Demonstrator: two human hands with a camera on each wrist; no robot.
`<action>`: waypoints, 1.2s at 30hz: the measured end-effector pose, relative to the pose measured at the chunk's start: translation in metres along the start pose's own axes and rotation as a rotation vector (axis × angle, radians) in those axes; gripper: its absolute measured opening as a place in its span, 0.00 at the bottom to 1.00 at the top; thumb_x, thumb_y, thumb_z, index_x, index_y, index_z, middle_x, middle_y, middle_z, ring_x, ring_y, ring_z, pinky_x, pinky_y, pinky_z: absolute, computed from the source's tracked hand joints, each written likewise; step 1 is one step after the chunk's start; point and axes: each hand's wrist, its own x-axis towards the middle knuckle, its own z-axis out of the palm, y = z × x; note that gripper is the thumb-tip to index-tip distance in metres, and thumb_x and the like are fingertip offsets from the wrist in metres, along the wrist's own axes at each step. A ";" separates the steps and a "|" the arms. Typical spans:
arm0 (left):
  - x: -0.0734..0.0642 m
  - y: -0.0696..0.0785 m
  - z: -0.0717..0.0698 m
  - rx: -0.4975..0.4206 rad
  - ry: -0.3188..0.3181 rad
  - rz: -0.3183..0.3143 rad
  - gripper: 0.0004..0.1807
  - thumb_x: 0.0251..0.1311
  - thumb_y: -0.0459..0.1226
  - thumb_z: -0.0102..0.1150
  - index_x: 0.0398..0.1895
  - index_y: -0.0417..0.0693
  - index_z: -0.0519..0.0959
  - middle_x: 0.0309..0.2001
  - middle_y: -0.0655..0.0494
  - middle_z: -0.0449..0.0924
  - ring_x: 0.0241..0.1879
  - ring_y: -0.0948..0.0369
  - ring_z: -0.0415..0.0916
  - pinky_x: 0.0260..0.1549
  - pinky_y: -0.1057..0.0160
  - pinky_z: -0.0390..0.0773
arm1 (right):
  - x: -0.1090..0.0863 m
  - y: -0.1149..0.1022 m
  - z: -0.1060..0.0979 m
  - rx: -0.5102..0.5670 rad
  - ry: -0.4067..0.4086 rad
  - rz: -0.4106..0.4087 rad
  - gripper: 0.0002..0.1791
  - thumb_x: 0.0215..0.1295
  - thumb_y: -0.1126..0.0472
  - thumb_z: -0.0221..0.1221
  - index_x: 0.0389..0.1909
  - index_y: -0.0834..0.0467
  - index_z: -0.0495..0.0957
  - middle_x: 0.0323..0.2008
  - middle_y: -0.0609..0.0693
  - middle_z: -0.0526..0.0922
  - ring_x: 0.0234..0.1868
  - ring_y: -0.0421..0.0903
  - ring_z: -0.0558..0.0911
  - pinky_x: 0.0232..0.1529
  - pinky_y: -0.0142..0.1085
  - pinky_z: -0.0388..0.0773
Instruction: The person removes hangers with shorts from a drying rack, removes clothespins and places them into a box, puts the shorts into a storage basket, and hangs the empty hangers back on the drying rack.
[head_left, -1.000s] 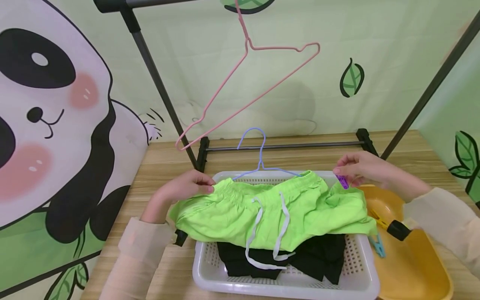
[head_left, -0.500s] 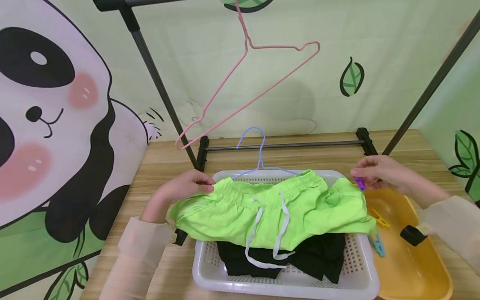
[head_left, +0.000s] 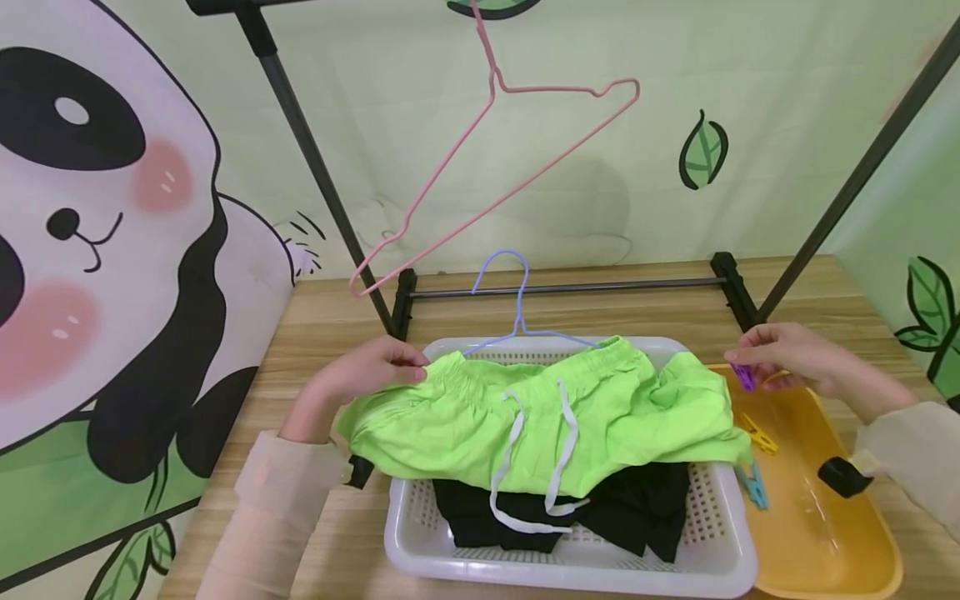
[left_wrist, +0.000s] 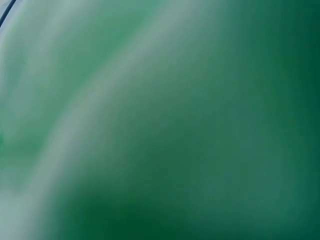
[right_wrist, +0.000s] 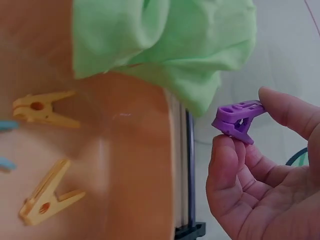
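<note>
Lime-green shorts (head_left: 540, 433) with white drawstrings lie spread over a white basket (head_left: 570, 575). A blue hanger (head_left: 519, 308) rises from behind their waistband. At the waistband's left end, my left hand (head_left: 375, 371) pinches the fabric between thumb and fingers. My right hand (head_left: 795, 358) is apart from the shorts, above the back of an orange tub (head_left: 825, 533). Between its thumb and fingertips it holds a purple clothespin (right_wrist: 237, 120), seen closely in the right wrist view. Blurred green fabric (left_wrist: 165, 125) fills almost all of the left wrist view.
Black clothing (head_left: 637, 508) lies in the basket under the shorts. Yellow clothespins (right_wrist: 45, 200) and a blue clothespin (head_left: 752, 485) are in the tub. A pink hanger (head_left: 495, 83) hangs above, and a dark rack post (head_left: 315, 158) stands on the left.
My right hand has moved right and slightly down, away from the shorts' right end, carrying the purple clothespin. The left hand keeps its place on the waistband.
</note>
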 end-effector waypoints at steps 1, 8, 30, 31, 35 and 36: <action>0.000 0.000 0.000 0.001 0.000 0.001 0.09 0.59 0.31 0.48 0.36 0.37 0.78 0.27 0.55 0.75 0.29 0.62 0.67 0.34 0.64 0.69 | 0.000 0.002 0.000 0.001 -0.005 0.003 0.22 0.60 0.48 0.53 0.39 0.63 0.63 0.25 0.46 0.76 0.27 0.43 0.75 0.31 0.34 0.76; 0.001 0.000 0.000 0.002 0.002 0.000 0.09 0.59 0.31 0.48 0.37 0.37 0.78 0.27 0.55 0.76 0.29 0.62 0.68 0.34 0.64 0.70 | 0.003 0.017 0.005 -0.023 -0.035 0.014 0.21 0.60 0.50 0.53 0.40 0.65 0.63 0.24 0.46 0.75 0.23 0.41 0.73 0.27 0.33 0.74; 0.000 -0.001 0.001 -0.014 0.014 -0.012 0.09 0.59 0.31 0.48 0.36 0.37 0.78 0.26 0.55 0.74 0.28 0.61 0.66 0.33 0.64 0.69 | 0.004 0.047 0.024 -0.111 -0.144 0.021 0.13 0.57 0.57 0.54 0.31 0.64 0.67 0.21 0.48 0.73 0.21 0.41 0.71 0.21 0.32 0.72; 0.000 -0.001 0.001 -0.012 0.014 -0.014 0.09 0.59 0.31 0.48 0.36 0.37 0.78 0.26 0.55 0.74 0.28 0.61 0.66 0.33 0.64 0.69 | 0.003 0.048 0.025 -0.113 -0.149 0.018 0.13 0.56 0.57 0.55 0.31 0.63 0.68 0.20 0.48 0.73 0.20 0.41 0.71 0.20 0.31 0.72; 0.000 -0.001 0.001 -0.010 0.015 -0.016 0.09 0.59 0.31 0.49 0.36 0.37 0.78 0.27 0.54 0.74 0.29 0.61 0.67 0.33 0.63 0.70 | 0.004 0.055 0.028 -0.121 -0.164 0.019 0.12 0.56 0.57 0.55 0.29 0.63 0.68 0.18 0.48 0.74 0.17 0.40 0.69 0.17 0.29 0.69; 0.000 -0.001 0.001 -0.010 0.015 -0.017 0.09 0.59 0.31 0.49 0.36 0.37 0.78 0.27 0.54 0.75 0.29 0.61 0.67 0.33 0.63 0.70 | 0.004 0.057 0.029 -0.125 -0.165 0.023 0.11 0.56 0.58 0.55 0.29 0.63 0.68 0.17 0.48 0.74 0.17 0.40 0.69 0.17 0.29 0.69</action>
